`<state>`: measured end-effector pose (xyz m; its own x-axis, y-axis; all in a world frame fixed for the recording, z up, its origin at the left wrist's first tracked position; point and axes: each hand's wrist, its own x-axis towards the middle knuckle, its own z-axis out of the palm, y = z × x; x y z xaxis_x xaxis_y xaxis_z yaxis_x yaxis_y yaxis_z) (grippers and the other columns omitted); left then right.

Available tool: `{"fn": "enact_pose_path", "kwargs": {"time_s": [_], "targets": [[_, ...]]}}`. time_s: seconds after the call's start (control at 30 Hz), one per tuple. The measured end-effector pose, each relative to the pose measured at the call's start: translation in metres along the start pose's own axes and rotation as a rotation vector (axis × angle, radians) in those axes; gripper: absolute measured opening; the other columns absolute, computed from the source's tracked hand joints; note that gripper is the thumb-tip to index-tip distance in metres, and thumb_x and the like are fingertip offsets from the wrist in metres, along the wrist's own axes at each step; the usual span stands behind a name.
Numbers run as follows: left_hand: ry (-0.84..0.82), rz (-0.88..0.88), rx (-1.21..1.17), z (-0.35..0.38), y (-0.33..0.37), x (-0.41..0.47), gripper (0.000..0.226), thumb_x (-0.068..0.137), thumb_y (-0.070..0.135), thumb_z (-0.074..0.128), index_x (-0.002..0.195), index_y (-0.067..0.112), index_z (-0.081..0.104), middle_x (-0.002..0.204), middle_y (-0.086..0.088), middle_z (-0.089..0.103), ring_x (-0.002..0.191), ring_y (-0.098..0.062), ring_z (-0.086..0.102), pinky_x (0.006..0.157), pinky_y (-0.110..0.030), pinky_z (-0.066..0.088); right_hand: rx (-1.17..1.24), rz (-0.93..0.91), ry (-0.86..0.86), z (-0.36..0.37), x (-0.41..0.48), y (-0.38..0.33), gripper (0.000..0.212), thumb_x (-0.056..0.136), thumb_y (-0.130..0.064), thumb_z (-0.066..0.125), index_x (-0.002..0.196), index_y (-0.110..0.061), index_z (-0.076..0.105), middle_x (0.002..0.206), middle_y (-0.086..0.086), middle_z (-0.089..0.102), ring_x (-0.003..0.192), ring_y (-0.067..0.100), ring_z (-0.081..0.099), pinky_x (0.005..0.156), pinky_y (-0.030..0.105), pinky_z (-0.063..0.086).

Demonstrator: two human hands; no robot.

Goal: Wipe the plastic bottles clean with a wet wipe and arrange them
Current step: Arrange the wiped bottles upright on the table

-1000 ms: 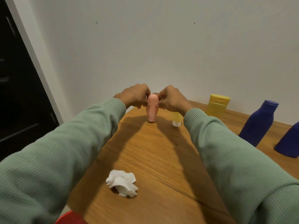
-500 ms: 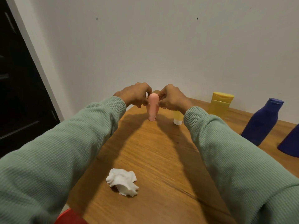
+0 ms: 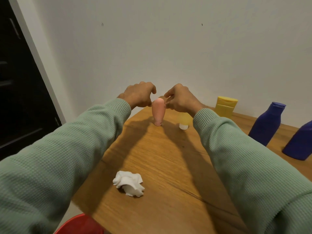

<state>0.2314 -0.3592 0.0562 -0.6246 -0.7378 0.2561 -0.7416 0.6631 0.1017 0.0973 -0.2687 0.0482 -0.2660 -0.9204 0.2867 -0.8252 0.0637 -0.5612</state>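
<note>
A small pink bottle (image 3: 158,113) stands cap-down at the far end of the wooden table (image 3: 162,166). My left hand (image 3: 138,96) hovers at its left and my right hand (image 3: 179,99) at its right, fingers spread around its top, holding nothing. A crumpled white wet wipe (image 3: 129,183) lies on the table nearer to me, between my forearms. A small yellow bottle with a white cap (image 3: 184,123) stands right of the pink one, partly hidden by my right wrist.
Against the wall to the right stand a larger yellow bottle (image 3: 226,107) and two dark blue bottles (image 3: 266,124) (image 3: 299,142). A red object (image 3: 79,225) shows below the table's near edge. A dark door (image 3: 20,98) is on the left.
Both hands were pinching the top of the pink bottle; now the fingers have spread apart and lifted slightly off it. The bottle stays standing in place.
</note>
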Motion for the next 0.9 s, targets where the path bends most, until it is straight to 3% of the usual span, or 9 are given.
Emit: {"fn": "enact_pose_path", "kwargs": {"time_s": [0.1,0.23,0.43,0.63,0.9], "targets": [[0.122,0.037,0.044,-0.009,0.007,-0.011,0.046,0.086,0.016,0.072,0.128,0.023,0.054,0.115,-0.004,0.065,0.100,-0.023,0.063,0.077,-0.035,0.049,0.032,-0.024,0.033,-0.009,-0.012,-0.005,0.043,0.077,-0.004,0.074,0.118,-0.001,0.060,0.110,0.015,0.066,0.096,0.025,0.065,0.088,0.041,0.054],[0.233,0.078,0.020,-0.017,0.019,-0.028,0.034,0.088,0.008,0.066,0.116,0.026,0.061,0.107,-0.002,0.067,0.095,-0.022,0.063,0.073,-0.034,0.047,0.020,-0.060,0.087,-0.019,-0.028,-0.008,0.041,0.076,-0.007,0.076,0.115,-0.003,0.063,0.103,0.013,0.068,0.092,0.020,0.065,0.088,0.039,0.054],[0.278,0.159,-0.081,-0.024,0.048,-0.056,0.022,0.089,0.019,0.066,0.110,0.023,0.065,0.101,0.003,0.068,0.095,-0.019,0.061,0.071,-0.032,0.043,-0.121,-0.110,0.211,-0.035,-0.058,-0.005,0.030,0.079,-0.014,0.073,0.108,-0.011,0.067,0.095,0.005,0.069,0.093,0.018,0.062,0.084,0.040,0.055],[0.342,0.222,-0.168,-0.014,0.081,-0.079,0.027,0.093,0.027,0.060,0.119,0.022,0.059,0.102,-0.001,0.067,0.095,-0.020,0.060,0.081,-0.038,0.053,-0.264,-0.133,0.369,-0.060,-0.100,0.002,0.024,0.085,-0.023,0.058,0.106,-0.016,0.067,0.095,0.002,0.069,0.092,0.019,0.060,0.078,0.036,0.051],[0.467,0.363,-0.142,0.002,0.125,-0.093,0.034,0.096,0.032,0.051,0.127,0.018,0.054,0.122,-0.007,0.060,0.109,-0.024,0.053,0.095,-0.037,0.042,-0.403,-0.148,0.478,-0.082,-0.146,0.027,0.028,0.089,-0.030,0.054,0.109,-0.013,0.065,0.101,0.003,0.066,0.086,0.016,0.059,0.073,0.028,0.049]]}}
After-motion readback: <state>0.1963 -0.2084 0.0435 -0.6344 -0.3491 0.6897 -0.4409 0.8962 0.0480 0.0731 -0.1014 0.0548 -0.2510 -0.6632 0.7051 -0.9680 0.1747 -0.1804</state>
